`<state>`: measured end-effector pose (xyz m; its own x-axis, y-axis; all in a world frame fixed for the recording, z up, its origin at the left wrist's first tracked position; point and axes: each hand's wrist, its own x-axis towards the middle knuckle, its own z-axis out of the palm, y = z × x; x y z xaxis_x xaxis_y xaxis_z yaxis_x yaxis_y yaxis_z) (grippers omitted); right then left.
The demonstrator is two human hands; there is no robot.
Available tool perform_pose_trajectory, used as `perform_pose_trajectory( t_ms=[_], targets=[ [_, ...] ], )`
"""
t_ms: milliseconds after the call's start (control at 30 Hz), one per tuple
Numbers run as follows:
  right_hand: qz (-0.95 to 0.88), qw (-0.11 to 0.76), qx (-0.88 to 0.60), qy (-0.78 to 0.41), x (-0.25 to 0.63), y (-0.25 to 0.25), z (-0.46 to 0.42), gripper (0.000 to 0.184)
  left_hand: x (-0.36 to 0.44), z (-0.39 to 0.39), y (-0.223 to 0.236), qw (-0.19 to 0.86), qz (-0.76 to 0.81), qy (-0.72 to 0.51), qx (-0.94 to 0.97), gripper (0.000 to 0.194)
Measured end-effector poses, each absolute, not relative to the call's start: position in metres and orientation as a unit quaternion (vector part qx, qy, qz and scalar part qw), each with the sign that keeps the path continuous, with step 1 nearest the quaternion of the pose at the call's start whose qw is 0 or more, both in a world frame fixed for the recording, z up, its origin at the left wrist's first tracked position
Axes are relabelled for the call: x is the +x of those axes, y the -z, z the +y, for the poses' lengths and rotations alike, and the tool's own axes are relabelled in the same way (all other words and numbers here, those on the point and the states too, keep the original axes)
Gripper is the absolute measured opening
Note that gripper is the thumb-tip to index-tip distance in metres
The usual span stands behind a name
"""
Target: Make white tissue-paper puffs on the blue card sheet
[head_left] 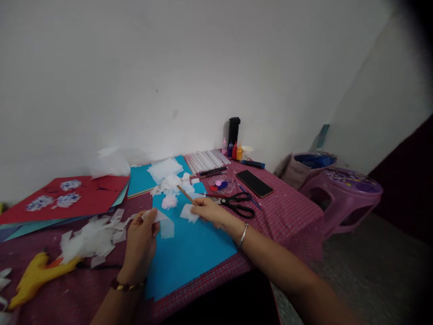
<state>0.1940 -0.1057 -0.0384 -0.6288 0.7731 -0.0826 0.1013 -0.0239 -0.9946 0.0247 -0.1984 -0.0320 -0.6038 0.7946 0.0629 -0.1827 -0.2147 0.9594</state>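
My left hand (142, 232) is closed, pinching white tissue paper (167, 227) that hangs over a blue sheet (189, 262). In my right hand (211, 212) is a thin wooden stick (184, 192), slanting up to the left. A small white tissue square (188, 213) is at those same fingers; whether they grip it I cannot tell. Just beyond both hands, a pale pink tissue puff (169, 201) lies on the blue sheet, with a heap of crumpled white tissue (172, 183) behind it. Black-handled scissors (238, 204) lie right of my right hand.
Left are a yellow glue gun (39, 275), torn tissue pieces (93, 237) and a red sheet (98, 194) with blue-dotted puffs. A phone (254, 183), paint palette (221, 185), paint bottles (235, 150) and black flask (233, 130) stand or lie right. A pink stool (338, 198) is beyond the table.
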Motion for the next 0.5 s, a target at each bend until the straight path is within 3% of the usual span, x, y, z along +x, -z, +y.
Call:
perform_pose_trajectory(
  t_ms=[233,500],
  targets=[
    [-0.632,0.269,-0.297,-0.664,0.204,0.030,-0.095,0.007,0.020,-0.198,0.031,0.313,0.553,-0.703,0.319,0.023],
    [-0.691,0.162,-0.158,-0.687,0.222,0.016,-0.100,0.014,0.041,-0.207,-0.012,0.505,0.515,-0.471,0.508,0.019]
  ],
)
